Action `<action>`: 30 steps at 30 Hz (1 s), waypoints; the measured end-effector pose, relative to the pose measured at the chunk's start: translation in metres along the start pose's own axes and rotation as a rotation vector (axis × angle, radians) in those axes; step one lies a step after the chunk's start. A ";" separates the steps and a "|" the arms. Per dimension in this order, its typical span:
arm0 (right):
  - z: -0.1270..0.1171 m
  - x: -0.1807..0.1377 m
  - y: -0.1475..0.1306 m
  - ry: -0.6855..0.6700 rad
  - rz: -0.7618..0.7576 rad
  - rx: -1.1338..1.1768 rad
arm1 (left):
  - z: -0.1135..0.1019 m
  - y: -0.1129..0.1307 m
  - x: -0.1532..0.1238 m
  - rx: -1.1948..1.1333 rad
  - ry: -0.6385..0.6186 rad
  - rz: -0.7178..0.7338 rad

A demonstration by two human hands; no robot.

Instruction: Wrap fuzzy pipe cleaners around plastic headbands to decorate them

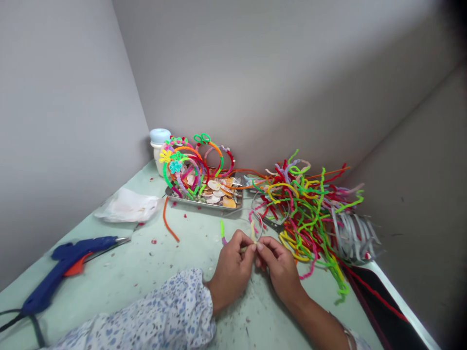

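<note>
Both my hands meet above the front middle of the table, fingertips pinched together. A pale yellow pipe cleaner sticks up from between them, and my left hand grips it with thumb and forefinger. My right hand pinches at the same spot, its thumb against the left one; the part held there is mostly hidden. Just beyond the fingers, a thin grey hoop curves upward, but I cannot tell whether it is held. A short bright green pipe cleaner with a purple lower part shows beside my left knuckles.
A metal tray holds shells and colourful pipe-cleaner headbands. Right of it lies a tangled heap of pipe cleaners, with scissors and grey hoops. At left are a blue glue gun, a plastic bag and a lidded bottle.
</note>
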State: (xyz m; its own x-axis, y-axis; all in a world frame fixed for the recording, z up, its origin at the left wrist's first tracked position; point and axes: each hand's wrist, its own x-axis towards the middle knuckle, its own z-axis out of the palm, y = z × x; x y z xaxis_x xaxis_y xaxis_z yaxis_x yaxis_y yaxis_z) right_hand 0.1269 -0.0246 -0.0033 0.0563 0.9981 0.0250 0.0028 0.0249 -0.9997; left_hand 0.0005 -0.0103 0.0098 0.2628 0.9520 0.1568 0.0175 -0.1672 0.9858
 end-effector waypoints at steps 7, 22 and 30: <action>0.000 0.000 0.001 -0.020 -0.009 0.016 | 0.000 0.001 -0.001 -0.040 -0.007 -0.005; 0.002 0.004 0.002 0.000 0.030 0.048 | 0.002 -0.004 0.000 -0.093 -0.036 -0.020; 0.002 0.005 0.004 -0.005 0.033 0.047 | 0.003 -0.009 0.000 -0.083 -0.056 -0.024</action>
State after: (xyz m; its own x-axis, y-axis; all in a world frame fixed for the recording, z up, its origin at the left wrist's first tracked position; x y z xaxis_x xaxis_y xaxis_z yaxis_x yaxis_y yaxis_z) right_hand 0.1251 -0.0192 -0.0068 0.0503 0.9987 -0.0080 -0.0456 -0.0058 -0.9989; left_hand 0.0029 -0.0090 0.0009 0.3170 0.9392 0.1318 -0.0546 -0.1206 0.9912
